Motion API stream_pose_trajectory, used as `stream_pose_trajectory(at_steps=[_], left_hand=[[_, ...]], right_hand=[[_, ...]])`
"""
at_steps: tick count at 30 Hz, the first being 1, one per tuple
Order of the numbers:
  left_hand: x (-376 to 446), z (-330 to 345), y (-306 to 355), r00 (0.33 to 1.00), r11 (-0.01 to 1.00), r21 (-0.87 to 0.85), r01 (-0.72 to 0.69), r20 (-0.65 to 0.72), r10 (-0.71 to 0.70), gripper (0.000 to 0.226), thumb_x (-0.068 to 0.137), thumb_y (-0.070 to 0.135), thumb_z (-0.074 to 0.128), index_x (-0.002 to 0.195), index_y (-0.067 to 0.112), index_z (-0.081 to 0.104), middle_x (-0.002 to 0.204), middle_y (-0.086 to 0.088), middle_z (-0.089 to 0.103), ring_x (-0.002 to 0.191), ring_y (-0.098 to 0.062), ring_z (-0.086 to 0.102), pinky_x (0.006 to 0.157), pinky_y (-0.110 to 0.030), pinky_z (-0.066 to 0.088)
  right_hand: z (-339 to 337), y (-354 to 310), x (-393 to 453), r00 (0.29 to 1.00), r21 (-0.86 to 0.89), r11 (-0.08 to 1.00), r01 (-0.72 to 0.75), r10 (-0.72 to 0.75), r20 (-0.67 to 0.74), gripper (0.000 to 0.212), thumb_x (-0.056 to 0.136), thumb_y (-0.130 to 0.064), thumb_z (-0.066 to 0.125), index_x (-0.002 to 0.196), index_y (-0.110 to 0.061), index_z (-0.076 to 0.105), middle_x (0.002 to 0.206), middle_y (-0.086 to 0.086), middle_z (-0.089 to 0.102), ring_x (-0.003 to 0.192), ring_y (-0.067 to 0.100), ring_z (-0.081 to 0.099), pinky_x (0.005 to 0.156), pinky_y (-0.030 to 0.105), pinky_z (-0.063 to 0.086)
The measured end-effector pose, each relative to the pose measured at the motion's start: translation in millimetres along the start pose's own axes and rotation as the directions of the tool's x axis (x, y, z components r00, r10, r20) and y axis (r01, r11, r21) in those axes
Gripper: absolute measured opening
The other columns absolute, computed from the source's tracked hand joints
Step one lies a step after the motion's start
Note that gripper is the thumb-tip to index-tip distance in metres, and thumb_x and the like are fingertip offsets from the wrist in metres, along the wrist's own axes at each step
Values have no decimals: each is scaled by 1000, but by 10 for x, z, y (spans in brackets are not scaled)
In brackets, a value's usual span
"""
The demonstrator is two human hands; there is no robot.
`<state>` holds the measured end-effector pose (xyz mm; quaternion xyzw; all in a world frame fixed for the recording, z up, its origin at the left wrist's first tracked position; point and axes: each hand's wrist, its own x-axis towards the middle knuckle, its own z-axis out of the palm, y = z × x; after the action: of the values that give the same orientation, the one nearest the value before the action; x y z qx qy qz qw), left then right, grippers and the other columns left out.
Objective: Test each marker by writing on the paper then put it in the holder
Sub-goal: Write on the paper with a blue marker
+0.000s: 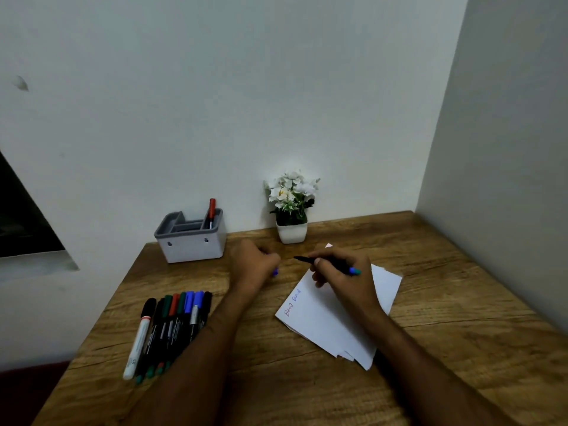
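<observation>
- Wooden desk (307, 379) pushed into a corner of plain white walls (246, 87).
- Right hand (341, 273) closed on an uncapped marker (325, 263) over the paper (325, 321).
- Left hand (255, 262) fisted, perhaps around the blue cap (275, 272).
- Holder (191, 241) by the wall, red marker (211, 212) inside.

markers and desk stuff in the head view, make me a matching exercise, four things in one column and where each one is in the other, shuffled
Things:
1. red-capped marker
2. black marker with a blue end
3. row of capped markers
4. white pot of white flowers

Places:
A. held in the right hand above the white paper sheets
B. against the wall at the back of the wooden table
C. standing in the grey and white holder
D. lying on the table beside the left forearm

Pairs: 1-C, 2-A, 3-D, 4-B
</observation>
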<state>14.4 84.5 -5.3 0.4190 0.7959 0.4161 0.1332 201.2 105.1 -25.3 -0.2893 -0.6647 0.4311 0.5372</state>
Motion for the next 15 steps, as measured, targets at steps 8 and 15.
stream_pose_trajectory(at_steps=[8, 15], left_hand=[[-212, -128, 111, 875, 450, -762, 465, 320, -362, 12, 81, -4, 62, 90, -3, 70, 84, -18, 74, 63, -21, 66, 63, -30, 58], [-349, -136, 179, 885, 417, -789, 452, 338, -321, 10, 80, -5, 63, 86, -3, 70, 79, -15, 74, 66, -21, 68, 66, -30, 58]], right_hand=[[68, -90, -73, 996, -44, 995, 85, -84, 19, 16, 88, 5, 71, 98, -5, 78, 83, 5, 78, 74, 21, 77, 63, 35, 64], [72, -102, -124, 993, -110, 987, 114, -110, 40, 16, 87, -2, 71, 96, -13, 79, 83, -2, 78, 74, 20, 76, 67, 48, 65]])
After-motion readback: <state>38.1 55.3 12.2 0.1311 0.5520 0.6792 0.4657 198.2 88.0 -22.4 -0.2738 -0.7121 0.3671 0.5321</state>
